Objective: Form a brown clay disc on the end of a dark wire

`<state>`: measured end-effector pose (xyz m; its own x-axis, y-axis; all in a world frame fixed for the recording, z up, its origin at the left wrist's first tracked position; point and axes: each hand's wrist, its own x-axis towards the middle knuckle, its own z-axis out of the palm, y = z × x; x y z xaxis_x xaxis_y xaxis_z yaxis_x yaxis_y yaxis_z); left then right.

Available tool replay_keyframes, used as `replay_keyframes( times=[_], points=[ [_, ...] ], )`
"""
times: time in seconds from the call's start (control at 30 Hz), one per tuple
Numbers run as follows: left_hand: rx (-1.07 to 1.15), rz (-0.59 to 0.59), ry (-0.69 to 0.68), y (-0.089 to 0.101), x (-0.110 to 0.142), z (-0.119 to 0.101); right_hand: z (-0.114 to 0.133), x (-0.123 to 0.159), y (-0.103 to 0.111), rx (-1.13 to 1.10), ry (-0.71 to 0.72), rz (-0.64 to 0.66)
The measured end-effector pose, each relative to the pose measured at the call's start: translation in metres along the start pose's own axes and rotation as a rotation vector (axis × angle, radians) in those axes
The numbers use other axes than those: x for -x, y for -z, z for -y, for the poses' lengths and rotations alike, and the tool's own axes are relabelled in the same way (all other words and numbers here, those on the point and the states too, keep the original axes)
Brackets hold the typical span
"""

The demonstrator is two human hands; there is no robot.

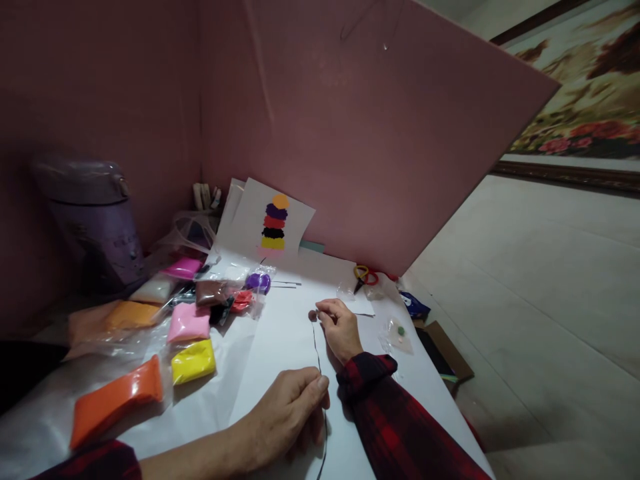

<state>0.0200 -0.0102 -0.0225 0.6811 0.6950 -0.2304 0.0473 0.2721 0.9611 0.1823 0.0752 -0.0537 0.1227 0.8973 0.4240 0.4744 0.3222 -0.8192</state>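
Note:
A thin dark strand [317,345] runs down the white paper from a small round brown lump [313,315], which looks like modelling clay. My left hand [295,407] is closed on the strand lower down, thumb against fingers, and the strand continues below it toward the bottom edge. Just right of the lump, my right hand [340,327] has its thumb and index finger pinched together. Its fingertips are at or touching the lump; whatever lies between them is too small to make out.
Bags of coloured clay, such as an orange one [117,400] and a yellow one [194,362], lie at left. A card with stacked colour patches [295,223] leans at the back. Scissors [365,275] and a small bag with a green bit [401,331] lie at right.

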Motion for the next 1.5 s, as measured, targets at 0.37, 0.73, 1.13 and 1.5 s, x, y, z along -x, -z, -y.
replay_keyframes(
  times=[0.37,0.73,1.13,1.5],
  points=[
    [-0.006,0.006,-0.016,0.001,-0.002,0.001,0.007,0.02,0.012,0.267,0.244,0.141],
    [-0.02,0.006,-0.004,-0.001,0.0,-0.002,0.0,0.021,0.007,0.383,0.287,0.162],
    [-0.02,0.003,-0.015,0.0,-0.001,0.001,0.005,0.022,0.008,0.44,0.318,0.175],
    [-0.037,0.003,-0.009,-0.001,0.001,-0.003,0.011,0.023,0.009,0.516,0.346,0.191]
  ],
)
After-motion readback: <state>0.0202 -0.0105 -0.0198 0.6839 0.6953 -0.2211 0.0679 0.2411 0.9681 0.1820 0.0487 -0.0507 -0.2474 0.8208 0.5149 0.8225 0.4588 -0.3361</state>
